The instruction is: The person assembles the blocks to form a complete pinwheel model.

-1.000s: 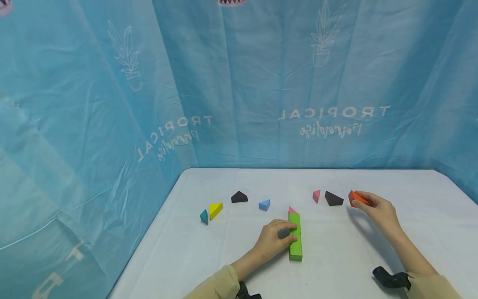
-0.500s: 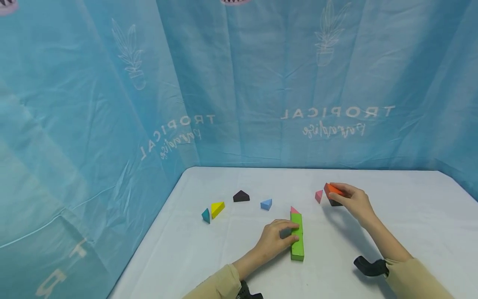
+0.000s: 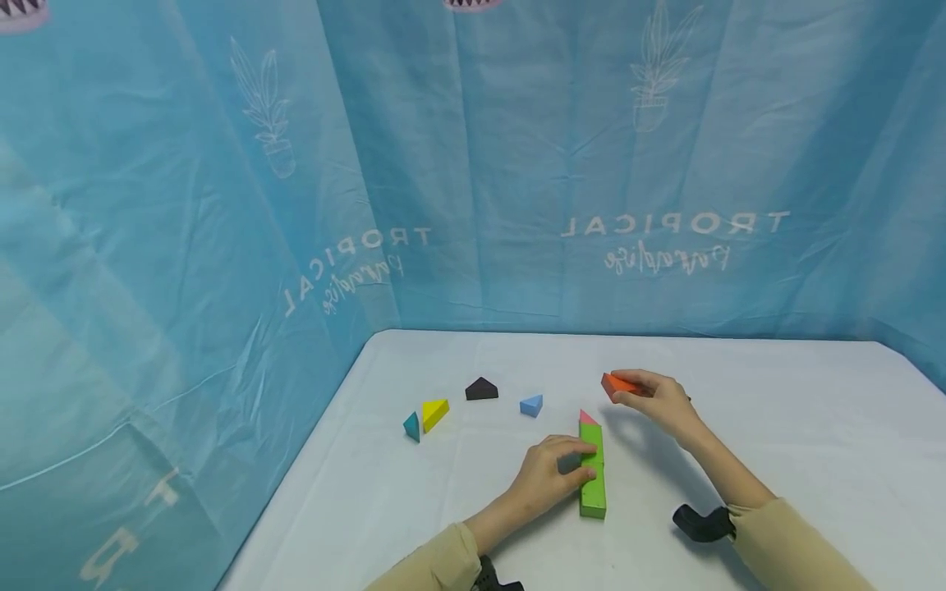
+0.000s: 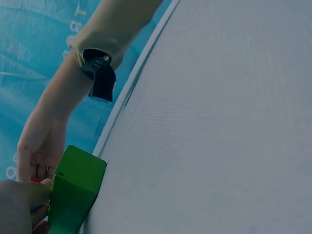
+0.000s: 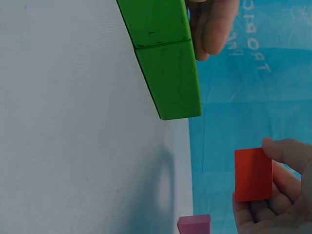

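In the head view my left hand [image 3: 550,472] rests its thumb and index fingertips on a row of two green blocks [image 3: 593,492]. The blocks lie end to end, with a seam between them in the right wrist view. A pink triangular block [image 3: 586,417] stands at their far end. My right hand [image 3: 661,404] pinches an orange-red triangular block [image 3: 617,386] between thumb and fingers, held beyond and to the right of the green row. Another pink block [image 5: 195,224] shows close by the right hand in the right wrist view; in the head view that hand hides it.
To the left on the white table [image 3: 332,509] are a teal block [image 3: 412,427], a yellow block [image 3: 435,414], a black block [image 3: 482,389] and a light blue block [image 3: 531,405]. A printed blue curtain [image 3: 480,164] hangs along the back and left side.
My right hand has carried the orange-red block leftward, past the second black block and in front of the second pink one. My left hand stays at the green blocks.
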Demonstrator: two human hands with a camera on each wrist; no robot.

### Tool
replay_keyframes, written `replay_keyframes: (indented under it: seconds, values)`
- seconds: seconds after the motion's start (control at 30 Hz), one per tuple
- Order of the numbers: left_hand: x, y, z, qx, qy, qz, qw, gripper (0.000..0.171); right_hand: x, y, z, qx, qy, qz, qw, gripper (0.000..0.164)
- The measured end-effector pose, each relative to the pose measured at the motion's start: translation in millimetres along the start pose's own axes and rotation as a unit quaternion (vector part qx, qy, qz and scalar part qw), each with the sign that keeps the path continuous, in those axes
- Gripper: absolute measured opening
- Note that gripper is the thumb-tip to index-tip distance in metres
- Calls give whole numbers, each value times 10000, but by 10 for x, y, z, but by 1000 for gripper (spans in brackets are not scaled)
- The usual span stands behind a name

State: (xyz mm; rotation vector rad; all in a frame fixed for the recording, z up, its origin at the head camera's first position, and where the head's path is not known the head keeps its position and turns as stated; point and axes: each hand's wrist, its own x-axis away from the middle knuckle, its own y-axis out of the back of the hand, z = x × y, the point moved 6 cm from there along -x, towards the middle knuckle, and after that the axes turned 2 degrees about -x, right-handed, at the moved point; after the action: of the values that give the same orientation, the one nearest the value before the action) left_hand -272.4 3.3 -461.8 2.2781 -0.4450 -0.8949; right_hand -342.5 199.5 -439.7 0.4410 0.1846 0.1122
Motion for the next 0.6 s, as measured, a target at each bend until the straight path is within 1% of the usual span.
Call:
replay_keyframes:
  seconds: [0.1, 0.2, 0.37, 0.53, 0.6]
  values:
    - [-1, 2, -1, -25, -21, -25, 10000, 30, -16, -69, 3, -70, 85, 268, 9996, 48]
    - [1, 2, 2, -32, -29, -31, 10000, 30, -36, -130, -11, 22, 197, 481, 9986, 45]
    - [-1, 8, 1, -13, -28, -12, 10000, 30, -62, -230, -97, 505, 256, 596, 9966, 39]
    - [-1, 1, -1, 18, 64, 51, 10000, 29, -50, -322, -182, 583, 324, 798, 9946, 36]
    - [-1, -1, -4, 16, 93, 78, 9999, 30, -46, -335, -193, 571, 360, 818, 9944, 36]
